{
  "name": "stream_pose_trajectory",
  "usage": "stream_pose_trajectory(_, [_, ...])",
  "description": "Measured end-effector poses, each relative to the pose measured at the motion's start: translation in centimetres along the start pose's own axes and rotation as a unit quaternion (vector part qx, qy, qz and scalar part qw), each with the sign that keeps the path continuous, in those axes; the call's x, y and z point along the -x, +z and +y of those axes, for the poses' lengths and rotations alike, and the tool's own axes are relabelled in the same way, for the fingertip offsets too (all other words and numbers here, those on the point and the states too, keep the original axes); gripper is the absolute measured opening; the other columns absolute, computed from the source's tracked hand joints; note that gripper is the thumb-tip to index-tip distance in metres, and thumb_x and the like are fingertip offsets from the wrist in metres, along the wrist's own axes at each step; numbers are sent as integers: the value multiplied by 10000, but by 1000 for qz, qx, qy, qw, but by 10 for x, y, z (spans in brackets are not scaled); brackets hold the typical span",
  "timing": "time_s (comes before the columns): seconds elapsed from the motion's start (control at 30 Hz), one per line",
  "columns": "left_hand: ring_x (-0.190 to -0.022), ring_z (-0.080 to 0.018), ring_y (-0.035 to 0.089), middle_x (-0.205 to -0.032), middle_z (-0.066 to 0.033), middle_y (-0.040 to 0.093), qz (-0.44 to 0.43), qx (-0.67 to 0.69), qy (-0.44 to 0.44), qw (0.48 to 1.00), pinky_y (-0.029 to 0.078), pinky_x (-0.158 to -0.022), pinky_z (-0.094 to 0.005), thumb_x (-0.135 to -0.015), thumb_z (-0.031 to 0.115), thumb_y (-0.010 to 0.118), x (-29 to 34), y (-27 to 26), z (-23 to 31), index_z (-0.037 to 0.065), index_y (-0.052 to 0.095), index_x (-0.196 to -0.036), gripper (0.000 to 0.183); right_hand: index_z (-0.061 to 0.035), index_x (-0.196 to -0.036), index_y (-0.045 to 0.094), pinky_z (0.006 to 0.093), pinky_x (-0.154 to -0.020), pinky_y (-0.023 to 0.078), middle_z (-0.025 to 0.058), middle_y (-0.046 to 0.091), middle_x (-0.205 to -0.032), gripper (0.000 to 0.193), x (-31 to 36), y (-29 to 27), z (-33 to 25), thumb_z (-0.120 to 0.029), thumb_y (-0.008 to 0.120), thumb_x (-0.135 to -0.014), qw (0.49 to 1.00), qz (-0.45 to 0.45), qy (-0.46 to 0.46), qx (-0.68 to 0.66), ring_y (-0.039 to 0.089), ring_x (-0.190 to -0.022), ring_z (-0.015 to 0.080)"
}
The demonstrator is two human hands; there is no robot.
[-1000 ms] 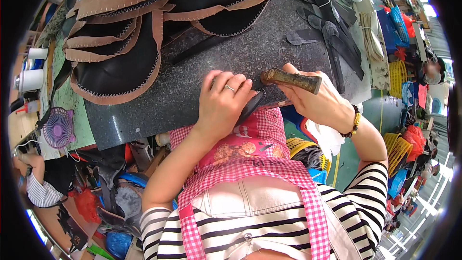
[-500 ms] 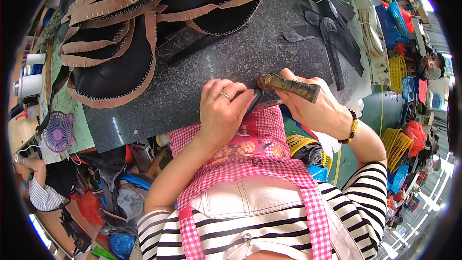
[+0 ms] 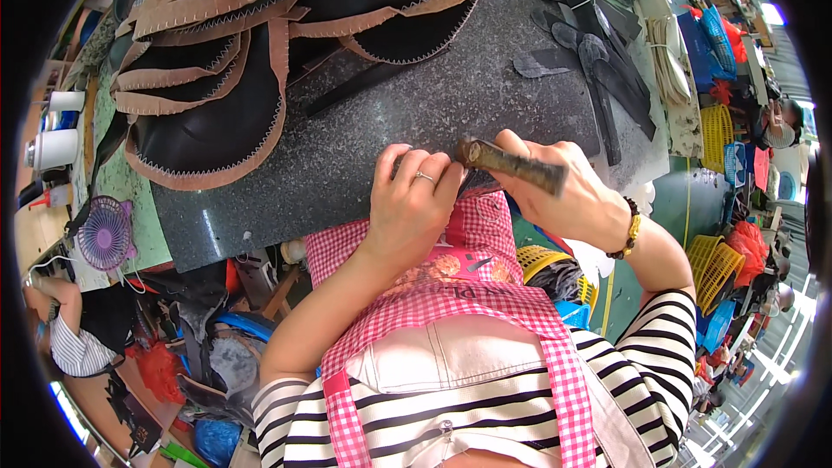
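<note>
My left hand, with a ring on one finger, is closed at the near edge of the dark speckled worktop. Its fingertips pinch a dark leather-like strip, mostly hidden under the fingers. Just to the right, my right hand is wrapped round a worn hammer. One end of this tool sits close beside my left fingertips; whether it touches the strip, I cannot tell.
Black leather pieces with tan zigzag-stitched edging pile up at the far left. Bundled dark strips lie far right. A purple fan stands left, and yellow baskets stand right. Another person is at lower left.
My left hand has shifted slightly right and covers more of the dark strip. The hammer has tilted a little and moved slightly left.
</note>
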State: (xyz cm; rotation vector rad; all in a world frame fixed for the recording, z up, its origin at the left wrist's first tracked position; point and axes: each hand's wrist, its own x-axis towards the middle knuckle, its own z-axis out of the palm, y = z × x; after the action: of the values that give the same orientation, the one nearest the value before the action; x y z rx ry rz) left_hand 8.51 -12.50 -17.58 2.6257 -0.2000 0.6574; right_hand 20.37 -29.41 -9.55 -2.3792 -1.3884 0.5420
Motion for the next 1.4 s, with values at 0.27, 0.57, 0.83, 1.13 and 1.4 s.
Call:
stream_pose_trajectory(0.27, [-911, -224, 595, -980, -32, 613, 18, -15, -17, 1000, 458, -877, -429, -824, 153, 736, 13, -2, 10, 77, 676, -1028, 226, -35, -1015, 513, 437, -512, 505, 149, 608, -664, 169, -8, -9, 2, -73, 600, -875, 997, 6, -71, 31, 648, -602, 353])
stream_pose_trajectory(0.57, [-853, -256, 588, -908, -56, 602, -18, 28, -52, 998, 446, -864, -429, -850, 103, 689, 7, -2, 13, 43, 665, -1000, 163, -45, -1005, 528, 449, -509, 490, 146, 596, -660, 142, -2, -3, -2, -128, 602, -917, 999, 3, -36, 3, 630, -606, 372])
stream_pose_trajectory(0.83, [-841, -260, 608, -841, -65, 616, -27, 52, -8, 998, 445, -816, -400, -833, 72, 685, -44, 16, -13, 71, 648, -902, 78, -56, -1018, 585, 454, -534, 493, 153, 584, -677, 108, -3, -15, 25, -126, 575, -937, 994, 101, -5, 40, 615, -613, 387])
stream_pose_trajectory(1.13, [-897, -215, 602, -920, -22, 624, -51, -8, 45, 998, 426, -915, -421, -821, 127, 718, -40, 4, -19, 88, 673, -973, 164, -41, -1037, 649, 455, -611, 517, 198, 626, -744, 179, -6, -21, 35, -149, 581, -912, 993, 120, 13, 5, 639, -707, 398])
stream_pose_trajectory(1.4, [-910, -203, 600, -958, -20, 623, -83, -28, 83, 993, 417, -941, -443, -834, 126, 709, -37, -6, -27, 88, 666, -1021, 195, -76, -1113, 577, 487, -515, 498, 136, 613, -658, 234, -14, -6, 37, -118, 583, -883, 994, 95, -45, 38, 623, -567, 366])
